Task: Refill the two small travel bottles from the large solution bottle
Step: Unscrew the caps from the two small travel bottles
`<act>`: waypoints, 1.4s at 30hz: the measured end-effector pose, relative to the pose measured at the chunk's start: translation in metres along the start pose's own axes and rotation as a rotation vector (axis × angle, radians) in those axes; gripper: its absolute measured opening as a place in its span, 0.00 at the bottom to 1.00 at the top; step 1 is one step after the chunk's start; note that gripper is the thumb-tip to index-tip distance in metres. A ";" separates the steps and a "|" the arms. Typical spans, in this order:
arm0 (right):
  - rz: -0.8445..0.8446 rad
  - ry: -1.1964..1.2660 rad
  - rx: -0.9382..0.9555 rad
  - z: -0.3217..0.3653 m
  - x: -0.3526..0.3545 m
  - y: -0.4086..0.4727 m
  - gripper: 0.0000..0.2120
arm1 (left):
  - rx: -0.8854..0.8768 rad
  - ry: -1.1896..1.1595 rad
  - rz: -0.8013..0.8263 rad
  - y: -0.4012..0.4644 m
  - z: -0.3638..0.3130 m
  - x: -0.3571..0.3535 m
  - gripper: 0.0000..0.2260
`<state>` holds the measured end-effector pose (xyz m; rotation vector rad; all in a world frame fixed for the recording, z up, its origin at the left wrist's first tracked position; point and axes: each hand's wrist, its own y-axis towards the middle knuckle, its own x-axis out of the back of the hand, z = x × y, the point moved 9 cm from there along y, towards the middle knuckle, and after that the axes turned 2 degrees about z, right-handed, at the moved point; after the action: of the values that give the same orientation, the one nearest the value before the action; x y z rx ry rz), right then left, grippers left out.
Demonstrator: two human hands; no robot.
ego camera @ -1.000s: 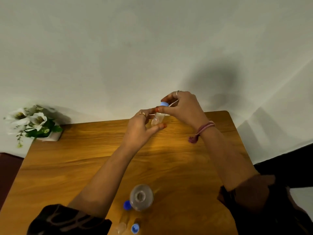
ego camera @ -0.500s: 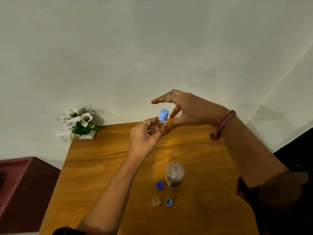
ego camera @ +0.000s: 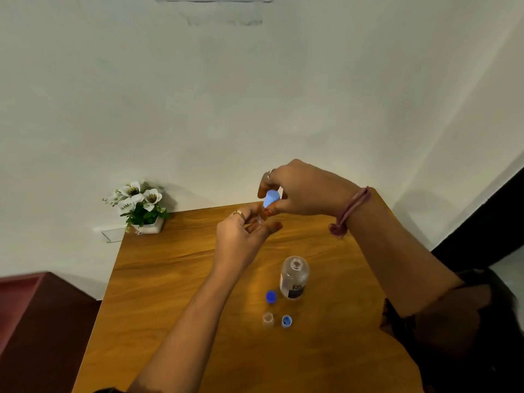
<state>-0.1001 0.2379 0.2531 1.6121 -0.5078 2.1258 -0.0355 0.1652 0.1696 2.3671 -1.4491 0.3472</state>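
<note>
My left hand (ego camera: 241,236) holds a small clear travel bottle (ego camera: 260,218) upright above the far part of the wooden table (ego camera: 175,279); most of the bottle is hidden by my fingers. My right hand (ego camera: 303,191) pinches the light blue cap (ego camera: 270,198) on top of that bottle. Nearer to me the large clear solution bottle (ego camera: 294,277) stands uncapped. Its dark blue cap (ego camera: 270,296) lies to its left. A second small travel bottle (ego camera: 268,319) stands uncapped close by, with a blue cap (ego camera: 286,321) lying upturned on its right.
A white pot of white flowers (ego camera: 140,205) sits at the table's far left corner against the pale wall. A dark red surface (ego camera: 37,321) lies beyond the table's left edge. A dark area lies to the right of the table.
My right hand, spread beside the cap half a second ago, has closed its fingers on the light blue cap. The camera view has tilted up, so the table items appear farther off.
</note>
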 end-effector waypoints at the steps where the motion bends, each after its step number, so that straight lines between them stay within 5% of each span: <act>1: 0.016 0.015 -0.003 0.001 0.001 -0.003 0.21 | 0.001 -0.001 -0.001 -0.002 0.000 0.000 0.15; 3: 0.007 0.017 -0.048 -0.001 0.004 -0.006 0.25 | 0.004 0.015 -0.007 -0.005 -0.002 -0.001 0.12; 7: 0.011 -0.071 -0.030 0.000 0.003 -0.011 0.14 | 0.003 0.000 0.016 -0.010 -0.008 -0.012 0.11; 12: -0.011 -0.062 -0.091 -0.013 0.008 -0.026 0.21 | 0.025 -0.001 0.015 -0.014 -0.004 -0.024 0.13; 16: 0.047 -0.108 -0.038 -0.017 0.001 -0.032 0.14 | 0.047 -0.039 0.045 -0.018 -0.001 -0.039 0.14; 20: 0.075 -0.060 -0.074 -0.028 0.003 -0.040 0.21 | 0.067 -0.054 0.040 -0.020 0.001 -0.048 0.13; 26: 0.093 -0.091 -0.005 -0.030 0.003 -0.046 0.14 | 0.062 -0.056 0.081 -0.024 -0.004 -0.059 0.15; 32: -0.174 0.446 -0.045 -0.079 0.016 -0.083 0.14 | 0.120 -0.091 0.074 -0.036 0.006 -0.070 0.18; 36: -0.280 0.922 -0.307 -0.134 -0.059 -0.119 0.18 | 0.150 -0.077 0.111 -0.057 0.025 -0.091 0.19; 42: -0.325 1.129 -0.653 -0.175 -0.196 -0.160 0.17 | 0.211 0.033 0.148 -0.097 0.066 -0.127 0.19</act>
<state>-0.1096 0.4434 0.0239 0.0415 -0.4178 1.9280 -0.0043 0.2818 0.0454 2.4064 -1.6492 0.6013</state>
